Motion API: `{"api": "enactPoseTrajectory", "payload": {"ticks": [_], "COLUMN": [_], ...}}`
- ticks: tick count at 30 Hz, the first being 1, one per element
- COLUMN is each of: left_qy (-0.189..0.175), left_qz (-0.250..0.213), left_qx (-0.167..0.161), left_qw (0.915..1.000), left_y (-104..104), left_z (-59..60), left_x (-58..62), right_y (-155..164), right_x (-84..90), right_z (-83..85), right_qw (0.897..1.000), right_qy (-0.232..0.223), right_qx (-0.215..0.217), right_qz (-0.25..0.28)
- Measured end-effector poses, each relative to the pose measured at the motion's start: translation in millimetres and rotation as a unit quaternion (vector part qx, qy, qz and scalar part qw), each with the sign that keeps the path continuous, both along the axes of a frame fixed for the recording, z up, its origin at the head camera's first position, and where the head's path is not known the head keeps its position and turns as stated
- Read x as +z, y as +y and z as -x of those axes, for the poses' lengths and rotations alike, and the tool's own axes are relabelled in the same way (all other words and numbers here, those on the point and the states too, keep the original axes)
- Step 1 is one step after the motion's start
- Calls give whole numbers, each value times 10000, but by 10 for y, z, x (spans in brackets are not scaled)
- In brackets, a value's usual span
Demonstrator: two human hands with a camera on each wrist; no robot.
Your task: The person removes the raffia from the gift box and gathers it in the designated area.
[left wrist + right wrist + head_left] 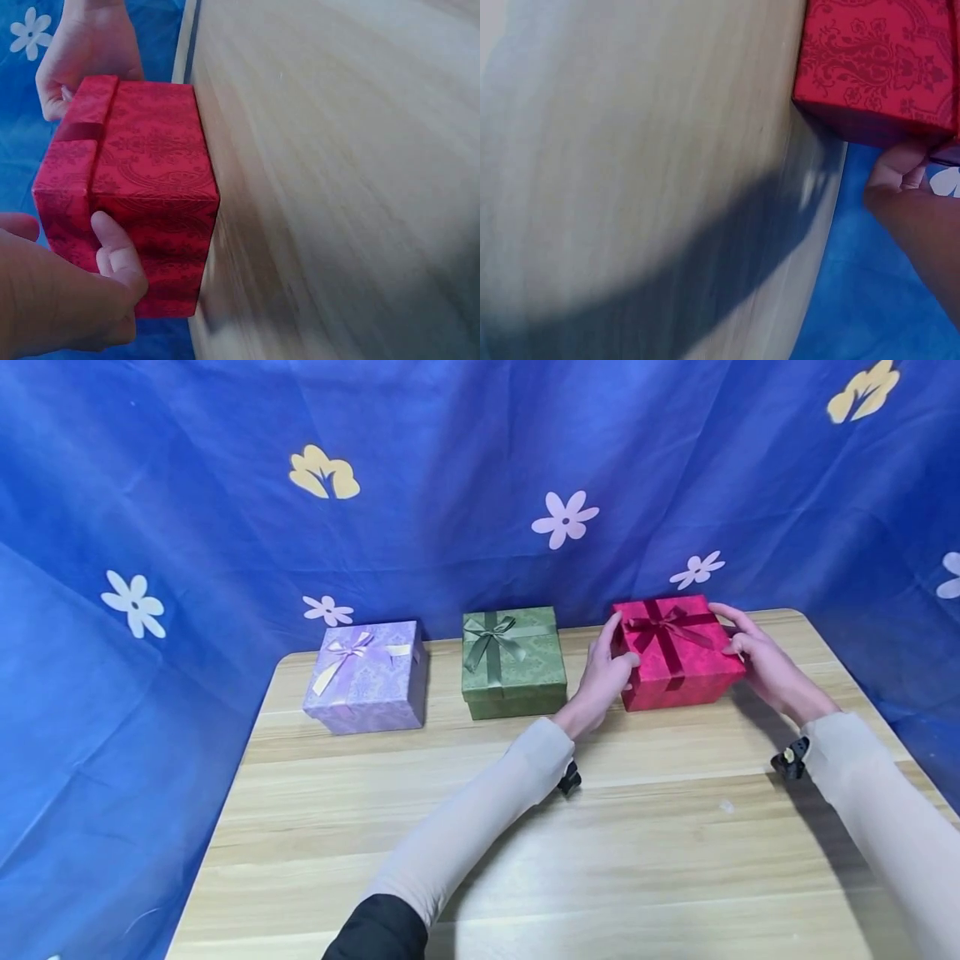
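The red gift box (678, 652) sits at the far right of the table (525, 827), last in a row of three, its dark red ribbon bow on the lid. Both hands flank it, probably because its width calls for a grip from two sides. The left hand (606, 672) holds the left wall, thumb curled onto the near face and fingers (112, 247) wrapped against the side just under the lid's rim. The right hand (761, 664) cups the right wall, its fingers curved round the far right corner. The box's base appears to rest flat on the table. Left of it stand a green gift box (513, 662) just beside, then a lilac gift box (367, 677), each lidded and bowed. A blue flowered cloth (480, 485) hangs behind.
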State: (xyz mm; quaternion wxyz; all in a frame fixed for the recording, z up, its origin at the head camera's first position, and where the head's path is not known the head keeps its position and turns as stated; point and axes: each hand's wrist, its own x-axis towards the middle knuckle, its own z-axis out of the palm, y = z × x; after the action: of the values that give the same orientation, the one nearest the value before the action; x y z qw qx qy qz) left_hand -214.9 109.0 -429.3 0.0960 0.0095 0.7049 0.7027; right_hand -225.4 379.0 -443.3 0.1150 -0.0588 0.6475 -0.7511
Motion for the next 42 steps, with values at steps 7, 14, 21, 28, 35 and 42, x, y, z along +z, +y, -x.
{"api": "enactPoseTrajectory", "payload": {"ticks": [7,14,21,28,35,42], "left_qy": [-235,-363,-267,-115,150,375], "left_qz": [7,-81,-123,-95,16,96], "left_qx": [65,-5,12,92,148,302], "left_qw": [9997,9993,9996,9998,9998,9988], "left_y": [34,27,17,24,8,-27], "left_z": [46,85,127,125,120,65], "left_x": [-29,-21,17,71,138,204], "right_y": [40,64,71,41,19,9], "right_x": [8,35,71,112,147,193], "right_z": [39,33,61,50,44,-55], "right_qw": [9997,9998,9998,9999,9990,9948], "right_qy": [-154,-137,58,38,109,261], "right_qx": [76,114,119,79,92,14], "right_qz": [149,106,-130,109,415,987]}}
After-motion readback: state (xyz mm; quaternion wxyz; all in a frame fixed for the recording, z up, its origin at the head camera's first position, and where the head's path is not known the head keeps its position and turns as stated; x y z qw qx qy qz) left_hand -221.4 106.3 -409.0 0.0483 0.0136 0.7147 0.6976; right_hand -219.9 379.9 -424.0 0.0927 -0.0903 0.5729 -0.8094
